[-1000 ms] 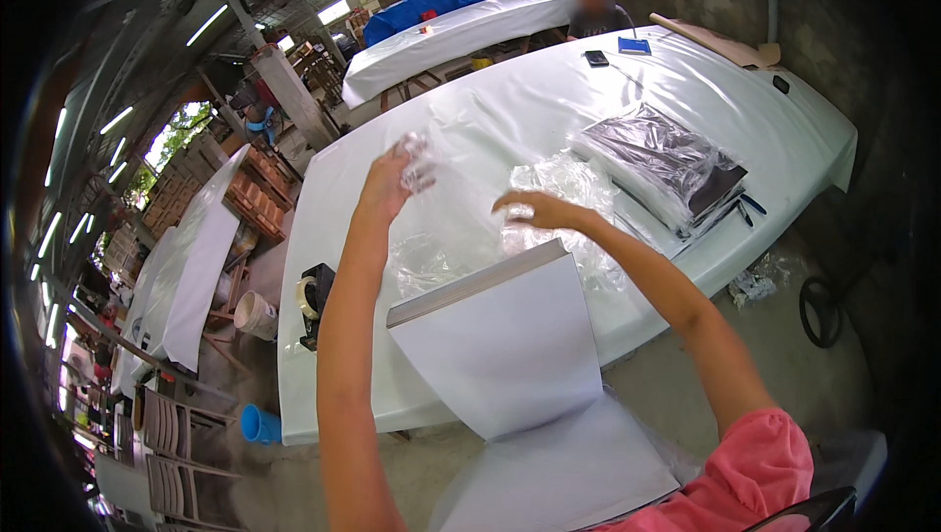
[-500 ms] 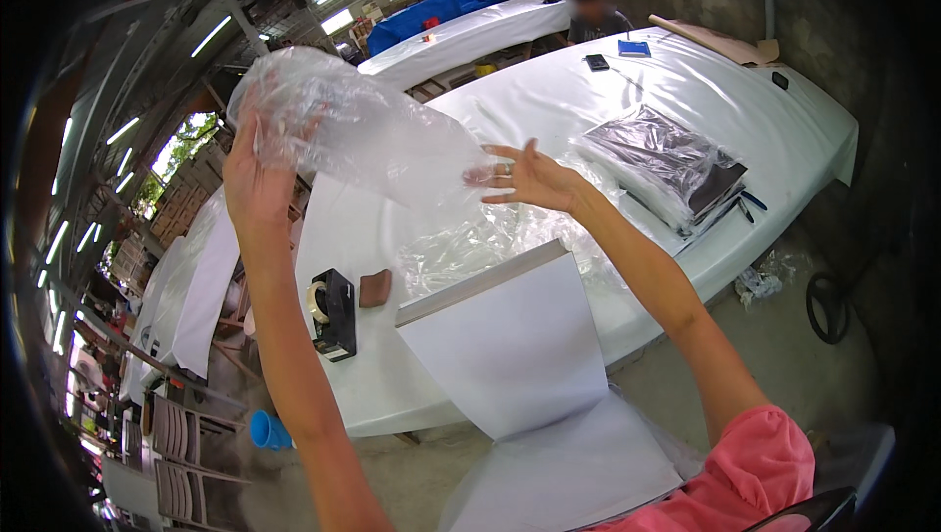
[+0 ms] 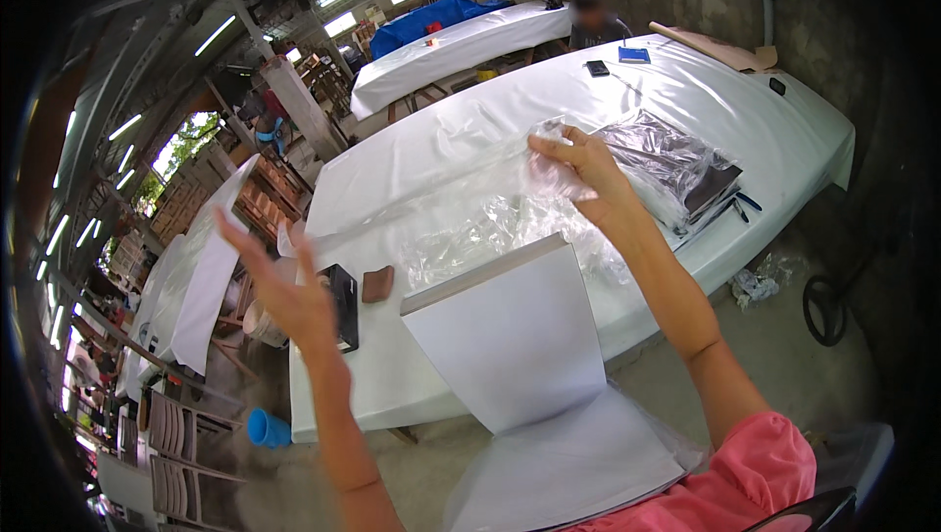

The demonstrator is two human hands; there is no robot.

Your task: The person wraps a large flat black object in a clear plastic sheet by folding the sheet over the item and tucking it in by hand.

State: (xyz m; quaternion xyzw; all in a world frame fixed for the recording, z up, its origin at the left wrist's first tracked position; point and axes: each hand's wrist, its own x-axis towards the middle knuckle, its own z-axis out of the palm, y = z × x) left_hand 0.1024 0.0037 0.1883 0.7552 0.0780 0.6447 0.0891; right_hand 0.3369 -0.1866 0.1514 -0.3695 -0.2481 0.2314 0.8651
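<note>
R hand is gripping clear plastic film, thumb & fingers closing on a crumpled bunch of it. L hand is opening wide, fingers spreading & blurring; film's far end is running close to it, but can't tell if they're touching. Film is hanging in the air above the table, stretching from R hand twd L hand: thin, see-through, wrinkling & glinting near the R fingers, fading to a faint haze farther L.

Below it, a heap of clear plastic is lying on the white-covered table, shining in creases. Nearer the person, a thick white stack is leaning at the table edge, its lower part resting twd the lap, w/ clear plastic showing round it.

By L hand, a black tape dispenser is standing partly hidden, w/ a brown block sitting just beside it. Beyond R hand, a dark plastic-wrapped pile is lying w/ pens next to it. Farther back: a phone & a blue box are lying near e/o, & a co-worker is sitting past the far edge.
</note>
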